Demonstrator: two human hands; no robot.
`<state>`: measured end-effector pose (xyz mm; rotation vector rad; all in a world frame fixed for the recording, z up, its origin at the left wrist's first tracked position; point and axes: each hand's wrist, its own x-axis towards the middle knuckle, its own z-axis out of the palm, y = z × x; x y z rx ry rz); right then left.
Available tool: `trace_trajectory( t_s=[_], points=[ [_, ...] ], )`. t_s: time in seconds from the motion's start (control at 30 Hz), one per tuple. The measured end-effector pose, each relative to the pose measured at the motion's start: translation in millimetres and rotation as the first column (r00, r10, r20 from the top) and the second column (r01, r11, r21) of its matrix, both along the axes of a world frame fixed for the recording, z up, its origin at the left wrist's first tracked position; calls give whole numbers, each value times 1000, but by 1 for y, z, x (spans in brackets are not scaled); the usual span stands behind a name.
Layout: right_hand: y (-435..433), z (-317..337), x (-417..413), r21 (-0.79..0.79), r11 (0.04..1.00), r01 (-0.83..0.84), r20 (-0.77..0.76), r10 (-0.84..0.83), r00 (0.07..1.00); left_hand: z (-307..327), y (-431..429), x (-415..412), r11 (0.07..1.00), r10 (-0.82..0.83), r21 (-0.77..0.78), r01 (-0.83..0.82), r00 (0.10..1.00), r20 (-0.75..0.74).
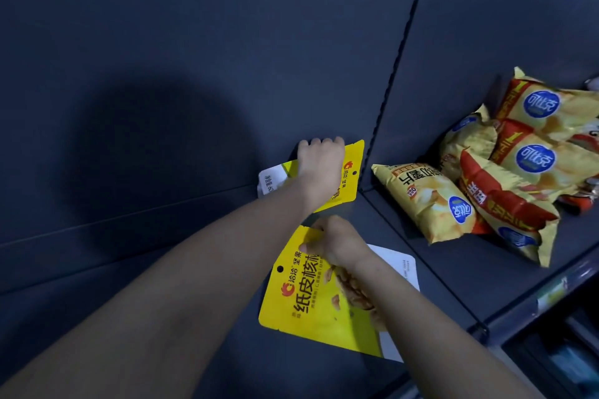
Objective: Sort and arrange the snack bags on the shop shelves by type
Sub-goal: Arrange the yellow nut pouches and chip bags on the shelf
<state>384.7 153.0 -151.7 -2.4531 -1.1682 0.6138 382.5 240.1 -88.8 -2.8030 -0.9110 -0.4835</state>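
Observation:
Two flat yellow walnut bags are on the dark shelf (162, 285). My left hand (319, 160) grips the top edge of the far yellow bag (351, 172), which stands against the shelf's back panel. My right hand (335, 241) pinches the top edge of the near yellow bag (304, 304), which lies tilted on the shelf board. Both forearms reach in from the lower left and cover parts of the bags.
Several yellow-and-red crisp bags (505, 178) lie heaped on the adjoining shelf section to the right. A vertical seam (393, 68) splits the back panel. The shelf's front edge with a price strip (551, 295) runs at lower right.

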Motion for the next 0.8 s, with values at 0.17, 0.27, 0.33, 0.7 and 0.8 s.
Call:
trace_trajectory(
  t_s=[0.17, 0.27, 0.33, 0.7, 0.8],
  points=[
    [-16, 18, 4, 86, 996, 3, 47, -7, 999, 12, 6, -18, 963, -66, -255, 88, 994, 92],
    [-24, 36, 4, 220, 974, -46, -142, 79, 987, 22, 20, -56, 852, -66, -483, 201, 957, 283],
    [-33, 54, -1, 348, 937, -19, -315, 136, 939, 31, 25, -90, 817, -57, -510, 268, 919, 391],
    [-32, 122, -118, 647, 757, -90, -486, 500, 717, 39, -7, -303, 611, 207, -687, 393, 759, 617],
    [-23, 122, -167, 655, 737, -168, -447, 557, 700, 30, -18, -369, 576, 319, -701, 421, 673, 667]
  ],
)
